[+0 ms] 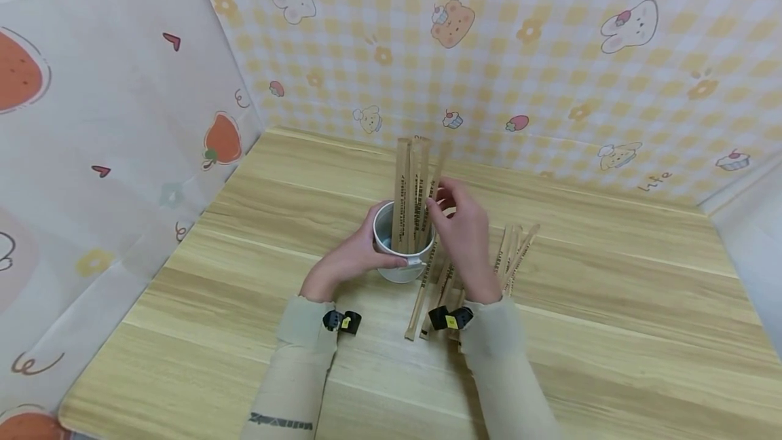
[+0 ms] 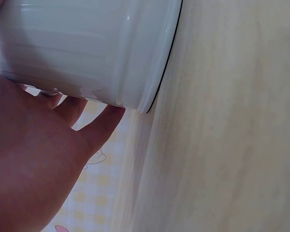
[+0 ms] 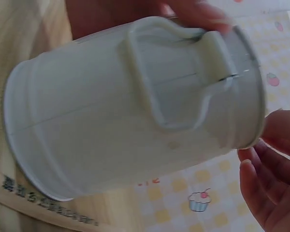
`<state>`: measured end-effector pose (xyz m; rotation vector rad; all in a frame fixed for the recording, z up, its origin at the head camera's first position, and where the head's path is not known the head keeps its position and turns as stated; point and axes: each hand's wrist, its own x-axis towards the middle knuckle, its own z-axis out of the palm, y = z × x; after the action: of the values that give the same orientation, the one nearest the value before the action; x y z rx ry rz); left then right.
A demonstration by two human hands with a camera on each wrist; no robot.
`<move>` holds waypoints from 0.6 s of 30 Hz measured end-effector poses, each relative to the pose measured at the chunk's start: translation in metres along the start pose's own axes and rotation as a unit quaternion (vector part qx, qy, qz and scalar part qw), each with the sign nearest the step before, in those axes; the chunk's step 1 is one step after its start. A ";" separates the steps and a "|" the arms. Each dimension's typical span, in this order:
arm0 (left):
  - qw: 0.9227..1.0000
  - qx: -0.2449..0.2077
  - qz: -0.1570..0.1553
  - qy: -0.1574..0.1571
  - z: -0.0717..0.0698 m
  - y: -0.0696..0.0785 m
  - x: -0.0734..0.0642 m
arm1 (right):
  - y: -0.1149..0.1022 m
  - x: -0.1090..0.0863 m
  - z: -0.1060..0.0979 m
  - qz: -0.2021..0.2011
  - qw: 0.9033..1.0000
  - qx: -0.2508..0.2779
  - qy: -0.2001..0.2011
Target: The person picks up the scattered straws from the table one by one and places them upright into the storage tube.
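Sticks slim, tan, dark-lettered; several in white can

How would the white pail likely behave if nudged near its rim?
The white pail might tip if nudged unsupported, since the brown printed sticks rise well above its rim. Its smooth, glossy side could feel somewhat slippery. The thin rim and wire handle suggest a stiff, fairly light sheet-metal body, though the material isn't certain.
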<state>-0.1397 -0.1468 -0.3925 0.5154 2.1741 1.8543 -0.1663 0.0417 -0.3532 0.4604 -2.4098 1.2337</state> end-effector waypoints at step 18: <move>1.000 0.015 -0.011 0.002 -0.002 -0.012 0.003 | 0.005 -0.006 -0.004 0.058 0.997 0.018 -0.052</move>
<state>-0.1442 -0.1486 -0.4036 0.4925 2.2037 1.8152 -0.1628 0.0485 -0.3572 0.4092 -2.5379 1.3354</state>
